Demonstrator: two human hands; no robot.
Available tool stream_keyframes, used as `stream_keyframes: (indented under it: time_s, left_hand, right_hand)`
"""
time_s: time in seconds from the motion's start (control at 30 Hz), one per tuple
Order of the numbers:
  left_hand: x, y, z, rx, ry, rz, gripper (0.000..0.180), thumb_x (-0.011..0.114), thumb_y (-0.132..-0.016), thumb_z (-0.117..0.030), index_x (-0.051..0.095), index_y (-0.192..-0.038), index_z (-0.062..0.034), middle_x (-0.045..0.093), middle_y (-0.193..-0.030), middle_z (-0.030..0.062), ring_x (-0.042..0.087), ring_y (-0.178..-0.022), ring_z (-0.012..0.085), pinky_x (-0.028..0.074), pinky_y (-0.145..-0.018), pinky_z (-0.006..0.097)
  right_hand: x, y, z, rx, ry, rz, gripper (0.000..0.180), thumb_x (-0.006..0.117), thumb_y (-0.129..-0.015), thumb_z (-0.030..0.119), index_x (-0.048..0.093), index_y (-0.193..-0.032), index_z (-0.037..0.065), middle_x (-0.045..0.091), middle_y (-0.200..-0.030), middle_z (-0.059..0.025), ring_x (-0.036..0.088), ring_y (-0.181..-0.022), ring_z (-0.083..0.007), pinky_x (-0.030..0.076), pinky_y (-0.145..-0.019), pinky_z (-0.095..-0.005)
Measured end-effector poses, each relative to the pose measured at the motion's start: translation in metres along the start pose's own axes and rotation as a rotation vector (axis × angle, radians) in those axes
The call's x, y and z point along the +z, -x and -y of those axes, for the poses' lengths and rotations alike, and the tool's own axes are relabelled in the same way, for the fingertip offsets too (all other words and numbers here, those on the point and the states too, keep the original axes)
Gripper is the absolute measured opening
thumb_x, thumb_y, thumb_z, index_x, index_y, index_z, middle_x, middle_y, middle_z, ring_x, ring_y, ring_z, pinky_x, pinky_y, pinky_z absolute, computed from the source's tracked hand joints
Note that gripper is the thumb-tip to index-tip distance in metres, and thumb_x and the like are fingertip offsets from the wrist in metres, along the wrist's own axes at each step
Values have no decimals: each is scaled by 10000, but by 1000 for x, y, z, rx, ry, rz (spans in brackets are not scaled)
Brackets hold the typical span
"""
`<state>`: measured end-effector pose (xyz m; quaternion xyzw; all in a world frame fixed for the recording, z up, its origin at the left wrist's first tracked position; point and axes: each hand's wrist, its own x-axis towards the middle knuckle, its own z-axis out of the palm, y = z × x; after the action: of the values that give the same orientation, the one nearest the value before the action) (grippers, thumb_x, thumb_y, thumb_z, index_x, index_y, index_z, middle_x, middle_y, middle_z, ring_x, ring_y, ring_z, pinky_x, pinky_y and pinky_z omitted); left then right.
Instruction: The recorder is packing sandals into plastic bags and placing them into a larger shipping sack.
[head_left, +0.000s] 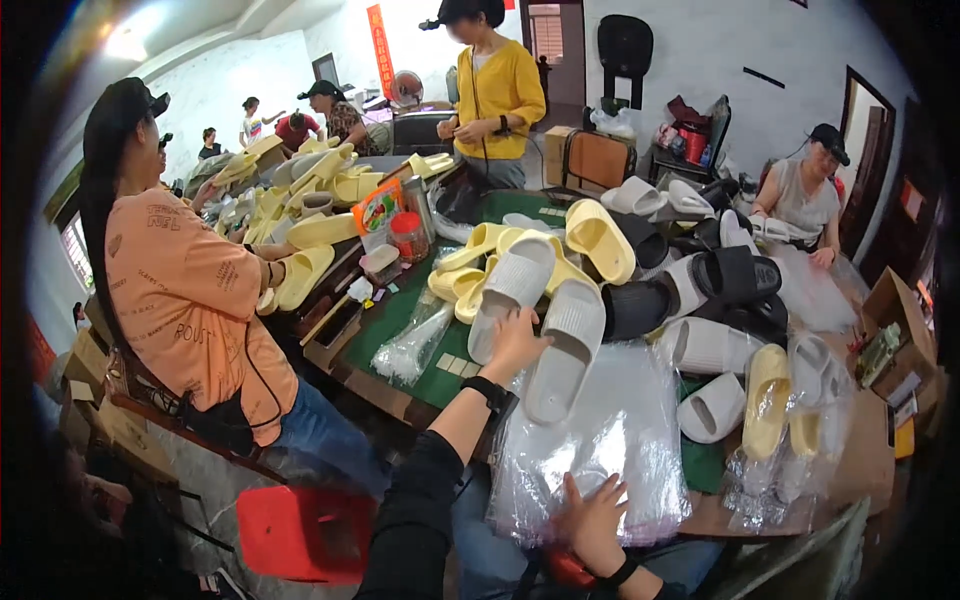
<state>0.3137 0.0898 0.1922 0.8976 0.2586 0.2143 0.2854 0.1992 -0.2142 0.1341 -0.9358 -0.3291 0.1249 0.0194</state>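
My left hand (515, 347) lies over the heel end of a grey slide slipper (512, 285), its fingers apart and touching it. Close on its right is a second grey slipper (566, 350), its heel end over a stack of clear plastic bags (640, 440). My right hand (594, 520) rests with spread fingers on the near part of those bags, holding nothing. Beyond the grey pair are pale yellow slippers (600, 240), with a black slipper (637, 310) to the right.
More slippers, some bagged like the yellow one (766, 400), crowd the table's right side. A red-lidded jar (408, 238) and a plastic bag (412, 340) stand left. A red stool (305, 533) is on the floor. Co-workers sit left and right; another stands across in yellow (500, 95).
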Motion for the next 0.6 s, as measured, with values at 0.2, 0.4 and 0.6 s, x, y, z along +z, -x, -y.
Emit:
stream_keyframes:
  time_s: [0.2, 0.4, 0.6]
  left_hand:
    - [20, -16, -2, -18, 306, -178, 394, 565, -783, -6, 573, -1170, -76, 602, -1106, 170, 568, -1053, 362, 453, -877, 422]
    - [-6, -18, -42, 63, 314, -382, 434, 489, -775, 27, 644, -1171, -64, 610, -1029, 195, 551, -992, 386, 441, -859, 445]
    - [-17, 40, -108, 150, 358, -260, 464, 476, -771, 15, 620, -1207, -47, 573, -976, 267, 525, -967, 414, 414, -897, 447]
  right_hand:
    - [6, -1, 0, -16, 9, -23, 799, 666, -772, 563, 311, -1462, 377, 118, -1427, -465, 171, -1321, -621, 248, -997, -706]
    - [10, -5, -1, -5, 35, 8, 836, 659, -775, 581, 268, -1479, 356, 115, -1439, -452, 188, -1322, -615, 294, -992, -675]
    - [8, 0, -4, -29, 57, -41, 807, 631, -787, 589, 284, -1476, 352, 107, -1443, -449, 177, -1327, -610, 297, -991, -679]
